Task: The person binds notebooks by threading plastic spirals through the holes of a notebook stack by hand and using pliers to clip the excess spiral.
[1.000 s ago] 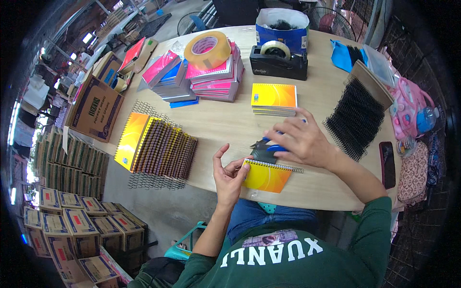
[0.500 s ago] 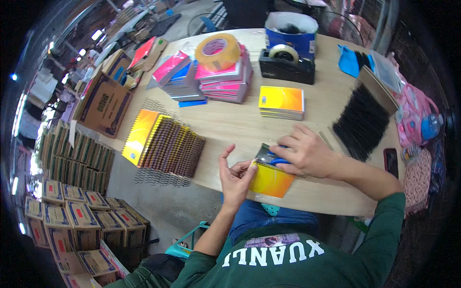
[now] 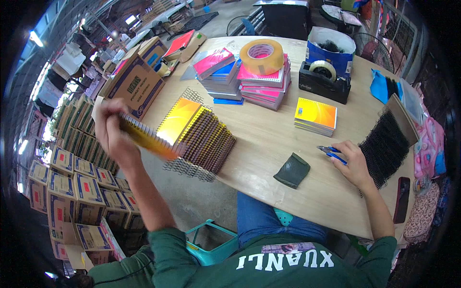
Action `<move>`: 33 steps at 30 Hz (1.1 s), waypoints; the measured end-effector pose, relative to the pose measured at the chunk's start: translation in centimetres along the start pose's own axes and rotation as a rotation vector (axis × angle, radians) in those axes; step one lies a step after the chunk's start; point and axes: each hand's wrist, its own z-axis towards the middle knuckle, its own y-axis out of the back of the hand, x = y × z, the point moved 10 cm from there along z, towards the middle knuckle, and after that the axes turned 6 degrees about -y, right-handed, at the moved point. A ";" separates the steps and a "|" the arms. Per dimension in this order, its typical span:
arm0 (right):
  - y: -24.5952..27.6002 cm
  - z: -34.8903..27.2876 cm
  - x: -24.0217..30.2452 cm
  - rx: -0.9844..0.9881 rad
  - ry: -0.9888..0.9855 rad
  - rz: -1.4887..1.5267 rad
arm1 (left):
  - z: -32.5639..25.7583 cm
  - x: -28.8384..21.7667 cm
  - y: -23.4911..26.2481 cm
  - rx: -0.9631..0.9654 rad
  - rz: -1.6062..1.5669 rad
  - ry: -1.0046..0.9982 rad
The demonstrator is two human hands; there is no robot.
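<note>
My left hand (image 3: 117, 137) is raised at the left, closed on a yellow-orange spiral notebook (image 3: 146, 139), which is blurred and tilted. It hangs beside a stack of similar spiral-bound notebooks (image 3: 181, 120), whose dark wire coils stick out toward me and at the sides. Over the tabletop at the right, my right hand (image 3: 354, 165) grips small blue-handled cutting pliers (image 3: 332, 152), jaws pointing left. Between the stack and the pliers lies a dark, slightly curled pad (image 3: 292, 171). A shorter pile of yellow-orange books (image 3: 315, 115) sits farther back.
Pink and blue booklets (image 3: 261, 89) under a tape roll (image 3: 261, 56) stand at the back, near a black tape dispenser (image 3: 324, 82). Black wire coils (image 3: 388, 146) and a phone (image 3: 402, 199) lie at the right. A carton (image 3: 136, 89) borders the left; a teal basket (image 3: 213, 247) is below the edge.
My left hand has swung left and up from the table's front, carrying the notebook. My right hand has moved right with the pliers, leaving the dark pad uncovered. The view has shifted too.
</note>
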 end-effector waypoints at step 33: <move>-4.1 0.1 -3.7 -0.199 -0.149 -0.262 | -19.2 12.1 -38.9 0.640 0.321 0.270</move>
